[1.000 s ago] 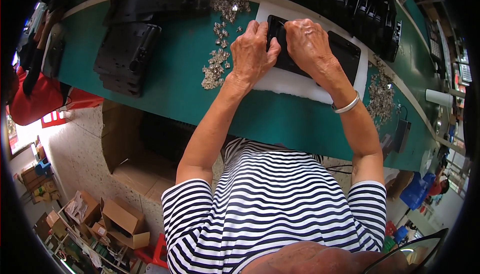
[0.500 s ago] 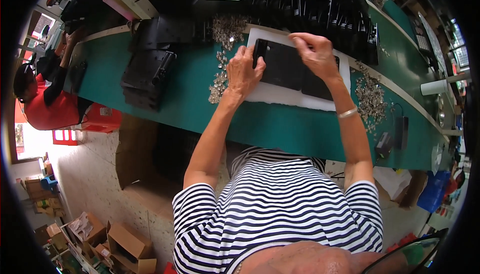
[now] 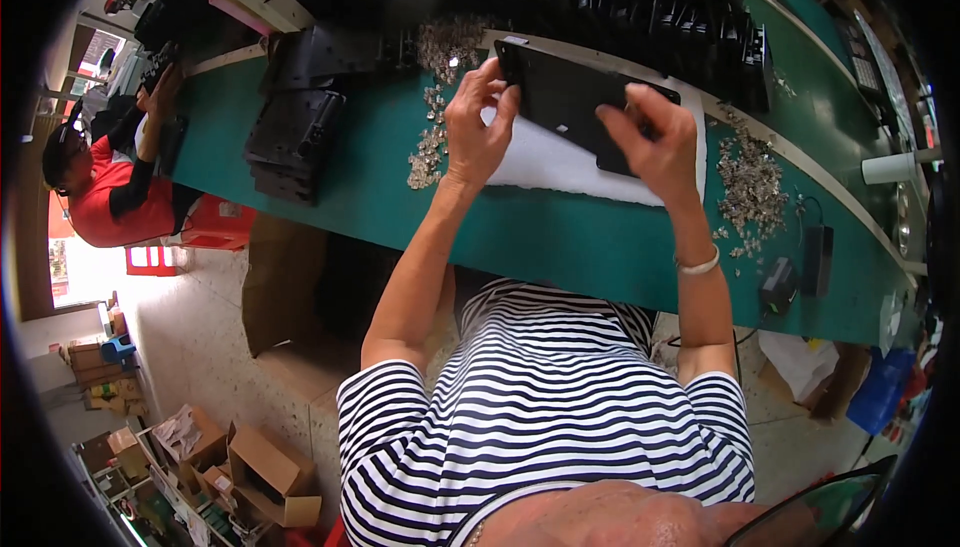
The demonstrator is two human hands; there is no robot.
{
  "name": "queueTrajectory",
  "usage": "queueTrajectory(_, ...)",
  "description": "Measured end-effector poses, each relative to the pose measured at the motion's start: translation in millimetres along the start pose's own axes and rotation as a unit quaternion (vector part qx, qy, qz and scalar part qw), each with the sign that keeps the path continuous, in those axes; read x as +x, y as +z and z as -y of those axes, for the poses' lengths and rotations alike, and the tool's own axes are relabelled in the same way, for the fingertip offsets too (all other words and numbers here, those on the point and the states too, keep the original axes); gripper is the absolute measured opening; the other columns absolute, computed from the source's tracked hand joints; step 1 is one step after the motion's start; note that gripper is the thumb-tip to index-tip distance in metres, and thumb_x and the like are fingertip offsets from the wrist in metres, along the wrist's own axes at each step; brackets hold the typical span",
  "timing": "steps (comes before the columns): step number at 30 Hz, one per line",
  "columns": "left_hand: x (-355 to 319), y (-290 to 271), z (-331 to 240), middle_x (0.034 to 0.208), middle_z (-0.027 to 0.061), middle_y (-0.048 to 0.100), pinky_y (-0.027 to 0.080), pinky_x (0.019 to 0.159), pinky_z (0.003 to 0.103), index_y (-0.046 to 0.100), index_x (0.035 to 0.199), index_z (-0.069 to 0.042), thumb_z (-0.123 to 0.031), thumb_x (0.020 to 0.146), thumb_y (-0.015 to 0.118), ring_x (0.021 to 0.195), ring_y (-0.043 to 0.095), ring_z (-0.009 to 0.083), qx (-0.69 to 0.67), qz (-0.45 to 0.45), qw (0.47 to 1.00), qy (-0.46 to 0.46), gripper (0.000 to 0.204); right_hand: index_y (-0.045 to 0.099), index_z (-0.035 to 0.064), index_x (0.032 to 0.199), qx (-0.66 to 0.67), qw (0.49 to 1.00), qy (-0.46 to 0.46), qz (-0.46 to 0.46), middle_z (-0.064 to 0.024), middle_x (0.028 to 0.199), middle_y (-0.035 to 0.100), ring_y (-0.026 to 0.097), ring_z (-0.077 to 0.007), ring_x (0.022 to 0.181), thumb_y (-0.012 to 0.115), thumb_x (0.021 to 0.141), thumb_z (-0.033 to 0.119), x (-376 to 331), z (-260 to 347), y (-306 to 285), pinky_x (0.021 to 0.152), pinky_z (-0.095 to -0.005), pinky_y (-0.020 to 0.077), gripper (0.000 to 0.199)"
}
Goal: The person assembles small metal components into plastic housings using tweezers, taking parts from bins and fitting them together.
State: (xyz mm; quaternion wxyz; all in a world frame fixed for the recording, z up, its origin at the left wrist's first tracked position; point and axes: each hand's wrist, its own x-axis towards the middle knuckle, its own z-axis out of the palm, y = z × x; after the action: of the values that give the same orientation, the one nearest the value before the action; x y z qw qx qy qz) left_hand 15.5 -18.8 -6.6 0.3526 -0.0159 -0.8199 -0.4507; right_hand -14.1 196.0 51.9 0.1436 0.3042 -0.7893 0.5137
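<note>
Green bench [image 3: 570, 247], pale flr [image 3: 205, 327], L grip [image 3: 475, 137] around blk panel [image 3: 562, 92] edge, R grip [image 3: 664, 147] unclear (blur).

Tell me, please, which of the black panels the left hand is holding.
The panel tilted over the white pad, its left end in the left hand; the stacked panels lie on the table, to that hand's left.

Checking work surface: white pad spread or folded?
Spread: the white pad lies flat on the green table, partly hidden by the black panel.
</note>
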Motion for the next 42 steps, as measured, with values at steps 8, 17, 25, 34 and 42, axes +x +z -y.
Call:
queueTrajectory(8,5,-9,1,0.101,0.0031,0.065,0.053,0.08,0.028,0.059,0.121,-0.001,-0.027,0.096,0.057,0.089,0.062,0.0108,-0.446,0.2,0.81,-0.324,0.036,0.064,0.0015,0.112,-0.278,0.9,-0.301,0.15,0.0,0.068,0.057,0.057,-0.0111,0.056,0.074,0.077,0.01,-47,-3,30,0.047,-0.0263,0.0427,0.038)
queueTrajectory(17,20,-9,33,0.09,-0.0002,0.066,0.049,0.079,0.02,0.063,0.111,0.001,-0.014,0.089,0.067,0.083,0.058,0.0052,-0.209,0.262,0.888,-0.315,0.027,0.065,0.0037,0.108,-0.183,0.969,-0.133,0.105,-0.0047,0.066,0.058,0.054,-0.0156,0.048,0.074,0.081,0.01,-57,-18,21,0.046,-0.0279,0.0436,0.029)
queueTrajectory(25,17,7,24,0.087,0.0173,0.062,0.053,0.07,0.038,0.057,0.116,0.007,-0.019,0.079,0.07,0.073,0.064,0.0279,0.101,0.17,0.972,-0.125,0.047,0.065,-0.0008,0.103,-0.176,0.98,0.005,0.097,-0.0114,0.073,0.063,0.062,-0.0239,0.055,0.061,0.086,0.002,-44,-24,7,0.05,-0.0304,0.0504,0.018)
queueTrajectory(34,-1,23,26,0.104,0.0164,0.055,0.053,0.074,0.04,0.057,0.123,-0.001,-0.024,0.08,0.074,0.093,0.059,0.0323,0.233,0.12,0.965,-0.025,0.052,0.066,0.0002,0.095,-0.025,0.998,0.046,0.04,-0.0077,0.077,0.067,0.064,-0.0146,0.065,0.062,0.09,0.002,13,-32,20,0.06,-0.0248,0.0503,0.007)
queueTrajectory(42,-6,24,30,0.115,0.0112,0.054,0.053,0.071,0.04,0.06,0.12,-0.018,-0.018,0.078,0.072,0.095,0.055,0.0306,0.214,0.102,0.971,0.022,0.043,0.057,0.0031,0.104,0.169,0.974,0.146,0.037,-0.0039,0.088,0.067,0.068,-0.0107,0.082,0.049,0.101,0.011,34,-64,20,0.06,-0.0206,0.0546,0.011)
